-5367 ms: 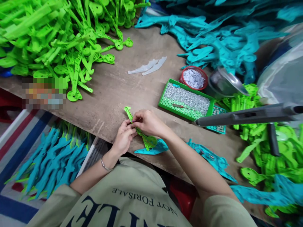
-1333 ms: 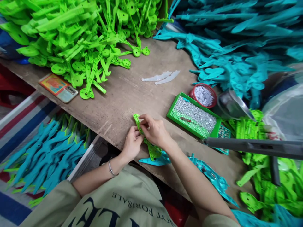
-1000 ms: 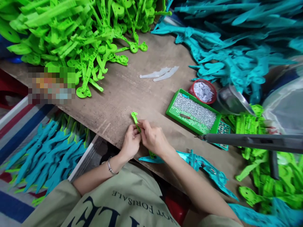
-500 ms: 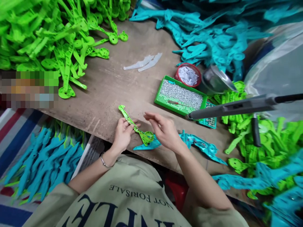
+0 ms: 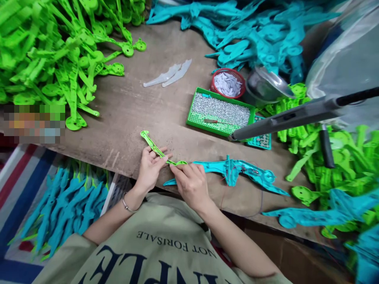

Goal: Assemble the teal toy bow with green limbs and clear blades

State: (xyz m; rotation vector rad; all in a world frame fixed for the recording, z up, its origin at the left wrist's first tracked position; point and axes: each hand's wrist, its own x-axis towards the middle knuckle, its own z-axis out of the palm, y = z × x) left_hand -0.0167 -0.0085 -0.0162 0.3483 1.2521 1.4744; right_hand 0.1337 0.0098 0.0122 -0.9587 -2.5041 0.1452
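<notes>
My left hand [image 5: 151, 167] is closed on a long, narrow green plastic part [image 5: 154, 147], which it holds slantwise above the table's front edge. At that part's rounded lower end, my right hand [image 5: 191, 183] has its fingers pinched against it; what its fingertips cover is hidden. A blue plastic shell [image 5: 231, 170] lies beneath and to the right, hollow side up, with thin red and dark wires running over it. Its left tip shows behind my right hand.
A green tray [image 5: 197, 122] of small metal screws holds a screwdriver [image 5: 213, 121]. Behind it stand a red basket [image 5: 241, 92] of white pieces and a metal bowl [image 5: 266, 85]. A grey powered screwdriver [image 5: 284, 120] juts in from the right. Green parts [image 5: 59, 51] and blue shells [image 5: 257, 43] are heaped around.
My right hand has come down and left from above the blue shell onto the green part's rounded end. The green part has turned more edge-on. The camera view has shifted slightly.
</notes>
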